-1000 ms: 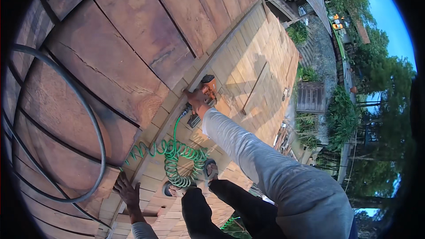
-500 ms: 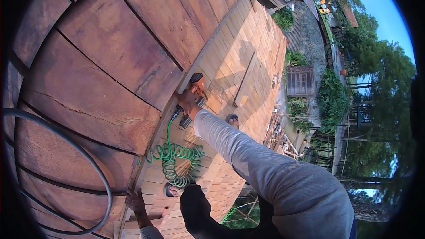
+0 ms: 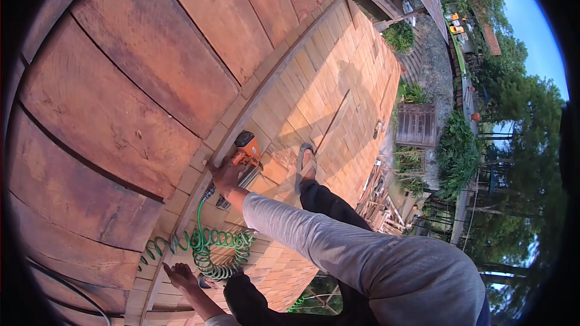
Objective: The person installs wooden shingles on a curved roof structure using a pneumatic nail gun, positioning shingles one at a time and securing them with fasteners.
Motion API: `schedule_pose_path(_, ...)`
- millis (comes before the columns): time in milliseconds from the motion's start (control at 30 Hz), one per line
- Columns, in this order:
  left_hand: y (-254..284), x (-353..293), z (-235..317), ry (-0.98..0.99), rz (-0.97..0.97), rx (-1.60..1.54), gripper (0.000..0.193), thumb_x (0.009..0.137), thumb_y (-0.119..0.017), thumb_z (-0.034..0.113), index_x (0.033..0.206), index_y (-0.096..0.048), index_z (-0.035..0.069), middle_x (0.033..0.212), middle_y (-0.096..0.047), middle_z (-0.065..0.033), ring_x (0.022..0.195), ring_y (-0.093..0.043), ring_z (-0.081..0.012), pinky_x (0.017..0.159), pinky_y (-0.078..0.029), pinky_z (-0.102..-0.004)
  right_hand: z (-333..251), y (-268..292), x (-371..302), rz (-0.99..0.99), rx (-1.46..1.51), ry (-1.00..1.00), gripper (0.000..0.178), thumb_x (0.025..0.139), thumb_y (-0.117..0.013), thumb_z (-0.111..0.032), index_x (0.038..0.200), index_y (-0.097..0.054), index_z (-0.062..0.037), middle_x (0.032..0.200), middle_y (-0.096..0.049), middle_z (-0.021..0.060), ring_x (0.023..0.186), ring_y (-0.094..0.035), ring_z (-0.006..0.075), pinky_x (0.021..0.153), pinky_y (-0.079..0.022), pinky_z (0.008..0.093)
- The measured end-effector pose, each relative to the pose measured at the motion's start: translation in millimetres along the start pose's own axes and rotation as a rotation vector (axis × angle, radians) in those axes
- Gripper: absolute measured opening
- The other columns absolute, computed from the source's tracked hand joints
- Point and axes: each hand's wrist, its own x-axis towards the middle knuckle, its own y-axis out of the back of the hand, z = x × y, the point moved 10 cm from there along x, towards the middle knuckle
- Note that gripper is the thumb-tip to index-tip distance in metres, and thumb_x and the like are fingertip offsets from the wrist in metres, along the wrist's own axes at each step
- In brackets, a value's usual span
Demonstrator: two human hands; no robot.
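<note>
My right hand is wrapped around the handle of an orange and black nail gun, at the edge of a long wooden batten. The gun lies on the shingled roof, its handle mostly hidden under the hand. From the handle's end runs a coiled green air hose, loosely bunched on the shingles. Lower left, next to the batten and the hose coils, is my left hand, its fingers loosely bent and apart, with nothing seen in them.
Large brown wooden shingles rise on the left. A dark hose lies across them. My sandalled foot stands near a loose wooden strip. Beyond the roof edge, scrap wood lies far below.
My right hand and the nail gun have shifted lower left in the view. My left hand has come off the batten. One foot has stepped forward, and the view has shifted.
</note>
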Motion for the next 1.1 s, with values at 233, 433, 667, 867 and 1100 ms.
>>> schedule_pose_path(233,-67,66,114,-0.762,-0.300,1.211,0.065,0.093,-0.060,0.055,0.124,-0.059,-0.001,0.125,-0.064,-0.0202,0.113,-0.065,-0.0310,0.083,-0.059,-0.0430,-56,8,-19,-0.245,0.494,-0.044,0.046,0.091,-0.075,-0.026,0.125,-0.060,0.0007,0.104,-0.062,0.0110,0.094,-0.059,0.0227,0.074,-0.053,0.0367)
schedule_pose_path(433,-50,38,-54,0.020,-0.051,-0.137,0.050,0.099,-0.051,0.045,0.122,-0.062,0.001,0.123,-0.066,-0.0201,0.118,-0.063,-0.0348,0.096,-0.058,-0.0472,52,166,63,-0.099,0.615,0.092,0.026,0.095,-0.073,-0.014,0.117,-0.070,0.0004,0.097,-0.066,-0.0009,0.090,-0.057,0.0064,0.080,-0.046,0.0217)
schedule_pose_path(667,5,21,66,-0.299,0.627,0.610,0.054,0.101,-0.053,0.054,0.109,-0.067,0.002,0.093,-0.070,-0.0158,0.087,-0.066,-0.0300,0.061,-0.054,-0.0462,63,274,237,-0.003,0.288,0.143,0.035,0.099,-0.063,-0.025,0.128,-0.067,-0.0048,0.127,-0.064,0.0094,0.116,-0.059,0.0217,0.098,-0.050,0.0370)
schedule_pose_path(867,-9,36,59,-0.232,0.168,-0.222,0.057,0.103,-0.047,0.049,0.121,-0.059,-0.004,0.107,-0.067,-0.0210,0.088,-0.072,-0.0330,0.067,-0.062,-0.0460,-9,292,415,-0.303,0.133,0.885,0.049,0.105,-0.036,-0.024,0.150,-0.042,-0.0042,0.156,-0.041,0.0152,0.141,-0.042,0.0287,0.121,-0.028,0.0467)
schedule_pose_path(1100,58,39,29,-0.080,0.472,0.330,0.063,0.100,-0.046,0.055,0.109,-0.065,-0.004,0.093,-0.070,-0.0167,0.077,-0.070,-0.0287,0.062,-0.055,-0.0409,87,190,368,-0.403,0.642,0.209,0.053,0.104,-0.038,-0.033,0.152,-0.039,-0.0098,0.155,-0.040,0.0122,0.141,-0.039,0.0292,0.119,-0.027,0.0505)
